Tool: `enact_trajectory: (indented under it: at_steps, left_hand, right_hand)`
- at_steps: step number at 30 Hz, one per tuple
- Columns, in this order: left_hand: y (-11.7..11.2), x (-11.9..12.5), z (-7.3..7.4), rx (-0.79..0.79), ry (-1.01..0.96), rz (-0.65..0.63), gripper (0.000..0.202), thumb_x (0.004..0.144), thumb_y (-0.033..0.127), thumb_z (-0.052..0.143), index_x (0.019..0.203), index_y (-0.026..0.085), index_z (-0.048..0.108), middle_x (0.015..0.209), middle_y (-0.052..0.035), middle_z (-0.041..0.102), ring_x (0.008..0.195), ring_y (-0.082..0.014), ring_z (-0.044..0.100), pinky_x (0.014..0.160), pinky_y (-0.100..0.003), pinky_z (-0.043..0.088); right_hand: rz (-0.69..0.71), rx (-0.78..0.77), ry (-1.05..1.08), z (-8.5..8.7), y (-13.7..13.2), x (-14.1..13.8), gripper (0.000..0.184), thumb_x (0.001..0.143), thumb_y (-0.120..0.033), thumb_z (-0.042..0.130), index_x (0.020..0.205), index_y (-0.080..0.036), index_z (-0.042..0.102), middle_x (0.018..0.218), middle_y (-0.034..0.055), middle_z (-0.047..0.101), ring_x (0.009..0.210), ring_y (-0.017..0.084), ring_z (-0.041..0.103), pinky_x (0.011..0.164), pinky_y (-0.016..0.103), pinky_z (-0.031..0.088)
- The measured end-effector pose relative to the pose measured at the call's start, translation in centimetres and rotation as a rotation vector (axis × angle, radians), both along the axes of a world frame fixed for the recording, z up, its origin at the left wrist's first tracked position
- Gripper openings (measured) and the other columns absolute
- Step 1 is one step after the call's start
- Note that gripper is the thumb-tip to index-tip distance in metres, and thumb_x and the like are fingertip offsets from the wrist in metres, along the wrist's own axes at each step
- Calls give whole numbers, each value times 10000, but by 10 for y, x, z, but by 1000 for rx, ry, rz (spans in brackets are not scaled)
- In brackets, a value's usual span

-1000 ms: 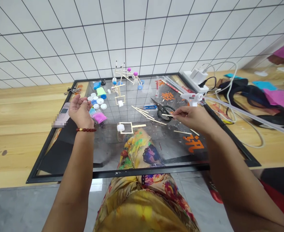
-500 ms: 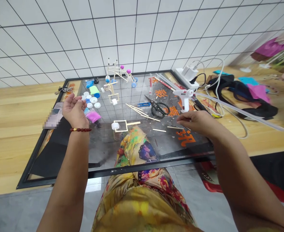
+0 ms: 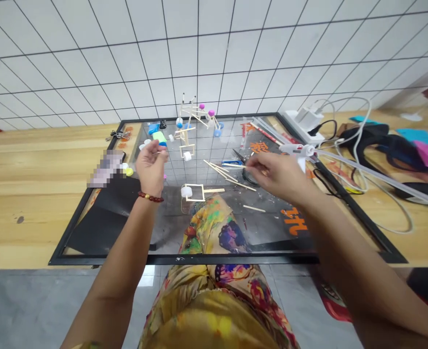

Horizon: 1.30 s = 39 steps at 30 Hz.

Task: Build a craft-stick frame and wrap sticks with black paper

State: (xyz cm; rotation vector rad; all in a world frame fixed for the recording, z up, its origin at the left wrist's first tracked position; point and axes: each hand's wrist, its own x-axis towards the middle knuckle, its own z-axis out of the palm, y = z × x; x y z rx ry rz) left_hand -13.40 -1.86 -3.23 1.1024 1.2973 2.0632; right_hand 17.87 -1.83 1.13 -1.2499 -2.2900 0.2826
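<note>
Our right hand (image 3: 281, 175) pinches a thin wooden stick (image 3: 234, 166) between its fingertips (image 3: 258, 167), just above black-handled scissors (image 3: 252, 178) on the framed glass panel (image 3: 185, 259). Our raised left hand (image 3: 151, 167) has its fingers (image 3: 159, 154) pressed together; we cannot tell whether they hold anything.

Wall tiles (image 3: 199, 58): bright and evenly lit, and I see their grout lines bow hard toward 10 and 2 o'clock.
Wooden tabletop (image 3: 28, 203): soft pale sheen at 9 o'clock, no hard shadows.
Glass sheet (image 3: 275, 232): dull glare, with dark, smudgy reflections near 6 o'clock.
Floor tiles (image 3: 28, 300): muted grey, with a small white glare spot (image 3: 145, 280) near 7 o'clock.
Right hand (image 3: 281, 177): fingers (image 3: 261, 167) slightly soft, as if from motion blur.
Pixelated patch (image 3: 107, 168): deliberately blurred, at 9 o'clock.
</note>
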Motion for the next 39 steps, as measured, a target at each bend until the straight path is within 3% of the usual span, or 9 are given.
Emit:
enact_trajectory:
  at_steps: [2,5,11,15,21,29,39]
  left_hand:
    - [0,11,-2,-14,31,-87,376,651,172,767,1015,200,678,869,-25,702,800,-142,674,693,-260,558]
    - [6,19,-3,-59,4,-171,408,637,170,794,1026,200,676,914,-40,714,879,-166,689,766,-301,578]
    - [27,18,7,-119,-81,-194,427,615,116,782,1020,176,662,855,-14,712,766,-140,684,722,-301,588]
    - [38,16,9,-72,-111,-150,420,621,91,774,1014,167,649,775,-2,692,759,-145,681,741,-315,588]
    - [49,17,3,-7,-115,-67,456,632,48,773,1045,199,654,823,2,693,812,-138,687,783,-293,579]
    - [52,21,1,-3,-165,18,467,657,7,742,1077,190,651,811,14,694,781,-126,689,805,-292,574]
    - [55,21,-4,12,-178,11,447,669,11,749,1063,188,632,825,6,708,850,-148,716,829,-307,589]
  right_hand:
    - [93,-16,151,7,20,-36,114,828,-261,581,837,-199,675,775,45,709,707,174,616,676,297,440]
    - [149,-108,359,3,52,-80,109,792,-253,603,808,-184,686,746,24,686,685,155,587,675,297,445]
    - [148,-392,782,-16,85,-127,199,669,-294,752,792,-177,648,712,-10,633,665,129,575,707,313,493]
    - [159,-538,1026,-21,87,-139,438,571,-336,859,897,-196,602,717,-30,630,668,116,587,691,294,502]
    - [77,-625,1250,-24,93,-152,529,535,-265,855,944,-226,523,710,-60,638,642,107,592,673,282,509]
    - [23,-630,1326,-25,94,-156,492,544,-176,802,953,-223,532,727,-53,681,652,106,606,680,272,520]
    - [-40,-663,1293,-25,98,-159,350,648,-149,734,938,-213,549,745,-40,688,680,110,671,696,268,580]
